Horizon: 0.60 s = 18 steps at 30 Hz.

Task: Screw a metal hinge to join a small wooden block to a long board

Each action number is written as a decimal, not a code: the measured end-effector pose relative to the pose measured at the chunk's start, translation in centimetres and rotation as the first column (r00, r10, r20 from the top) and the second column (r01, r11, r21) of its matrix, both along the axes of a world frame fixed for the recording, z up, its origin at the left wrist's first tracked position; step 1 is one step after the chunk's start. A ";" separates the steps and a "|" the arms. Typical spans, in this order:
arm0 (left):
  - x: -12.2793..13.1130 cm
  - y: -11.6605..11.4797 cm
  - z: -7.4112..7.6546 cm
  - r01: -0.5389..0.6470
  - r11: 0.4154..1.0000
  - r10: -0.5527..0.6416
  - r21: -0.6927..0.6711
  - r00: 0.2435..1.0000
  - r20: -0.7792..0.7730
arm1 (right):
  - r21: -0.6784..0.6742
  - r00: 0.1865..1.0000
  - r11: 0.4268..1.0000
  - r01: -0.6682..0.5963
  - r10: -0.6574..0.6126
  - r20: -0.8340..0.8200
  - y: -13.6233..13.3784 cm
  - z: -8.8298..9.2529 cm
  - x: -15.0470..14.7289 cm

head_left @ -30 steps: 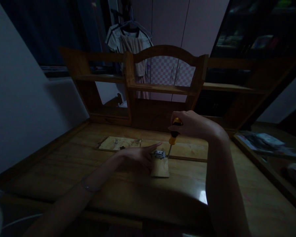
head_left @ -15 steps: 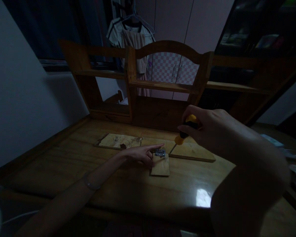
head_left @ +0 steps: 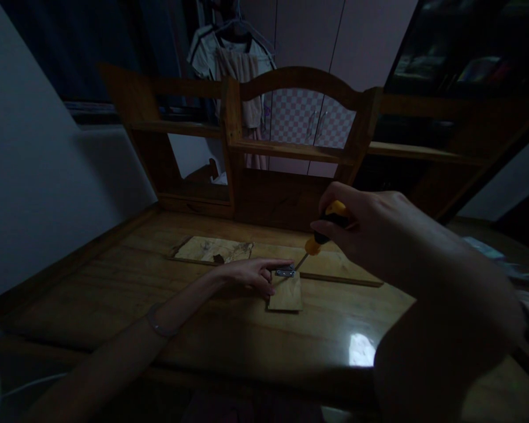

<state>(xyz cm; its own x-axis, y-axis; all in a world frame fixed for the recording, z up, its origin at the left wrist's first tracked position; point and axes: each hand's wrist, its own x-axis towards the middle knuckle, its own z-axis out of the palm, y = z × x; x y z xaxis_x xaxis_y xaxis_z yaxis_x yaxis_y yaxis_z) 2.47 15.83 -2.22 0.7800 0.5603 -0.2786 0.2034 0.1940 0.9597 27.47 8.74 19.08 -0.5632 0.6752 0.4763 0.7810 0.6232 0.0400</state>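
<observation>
My right hand [head_left: 357,226] grips a yellow-and-black screwdriver [head_left: 336,218], tilted so that its tip slants down to the right end of a small metal hinge [head_left: 285,271]. The hinge lies at the top edge of a small wooden board [head_left: 285,295], by the long board behind. My left hand [head_left: 251,275] stretches its index finger along the hinge's far side. Its other fingers are bent against the small board's left edge. Whether the screwdriver's tip sits in a screw is too small to tell.
A long light board [head_left: 335,265] lies behind the hinge, and a rough-ended board [head_left: 207,249] is farther left. They rest on a shiny wooden desk [head_left: 194,335]. A wooden shelf unit [head_left: 286,153] stands along the back. At the lower left runs a white cable [head_left: 35,383].
My right hand has moved the screwdriver left and slightly up, bringing its tip from the long board's edge to the hinge. My left hand stays at the hinge and small board.
</observation>
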 end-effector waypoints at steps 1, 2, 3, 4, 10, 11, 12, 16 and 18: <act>0.0 -0.1 0.0 -0.002 1.000 0.002 -0.003 1.000 0.004 | 0.000 1.000 1.000 -0.005 0.005 0.001 0.1 -0.1 0.0; 0.0 -0.1 0.0 -0.002 1.000 0.002 -0.004 1.000 0.007 | 0.004 1.000 1.000 -0.008 0.008 0.002 0.2 -0.2 0.0; -0.1 -0.1 0.0 0.000 1.000 0.000 -0.003 1.000 0.008 | 0.009 1.000 1.000 -0.009 0.009 0.003 0.2 -0.2 -0.1; -0.1 0.0 -0.1 0.007 1.000 -0.007 -0.002 1.000 0.005 | 0.015 1.000 1.000 -0.008 0.008 0.004 0.2 -0.3 -0.1; -0.1 0.6 -0.6 0.025 0.999 -0.025 0.022 1.000 -0.017 | -0.005 1.000 1.000 0.001 -0.001 0.002 0.2 -0.3 -0.3; -0.1 0.6 -0.7 0.019 1.000 -0.019 0.024 1.000 -0.019 | -0.019 1.000 1.000 0.004 -0.004 0.004 0.2 -0.3 -0.4; -0.1 0.7 -0.7 0.018 1.000 -0.018 0.024 1.000 -0.023 | -0.030 1.000 1.000 0.005 -0.005 0.005 0.2 -0.3 -0.4; 0.0 0.4 -0.4 0.025 0.999 -0.025 0.019 1.000 -0.012 | -0.046 1.000 0.999 -0.010 0.010 0.007 0.4 -0.3 -0.5; 0.0 0.3 -0.3 0.019 1.000 -0.019 0.010 1.000 0.004 | -0.050 1.000 0.999 -0.019 0.019 0.011 0.4 -0.3 -0.5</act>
